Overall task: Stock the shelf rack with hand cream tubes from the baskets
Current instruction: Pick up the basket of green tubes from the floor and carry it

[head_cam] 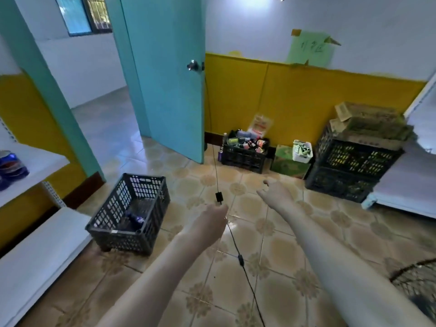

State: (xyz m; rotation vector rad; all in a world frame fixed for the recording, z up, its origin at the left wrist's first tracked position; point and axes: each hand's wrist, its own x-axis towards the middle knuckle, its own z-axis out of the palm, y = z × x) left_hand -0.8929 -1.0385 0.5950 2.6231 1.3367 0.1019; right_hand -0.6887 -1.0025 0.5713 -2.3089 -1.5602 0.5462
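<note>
The right hand (276, 191) is extended toward one o'clock with its fingers loosely spread, and nothing is held in it. The left hand (213, 217) is seen from behind, so its grip cannot be told; a hanging cable (233, 237) passes just beside it. What may be hand cream tubes (302, 146) are stood in a small white tub (303, 158) at one o'clock by the wall, though blur leaves this unsure. A black basket (132, 239) lies at nine o'clock beside the shelf rack (35, 244). The tub is best approached clear of the cable, with several tubes gathered by their bodies.
</note>
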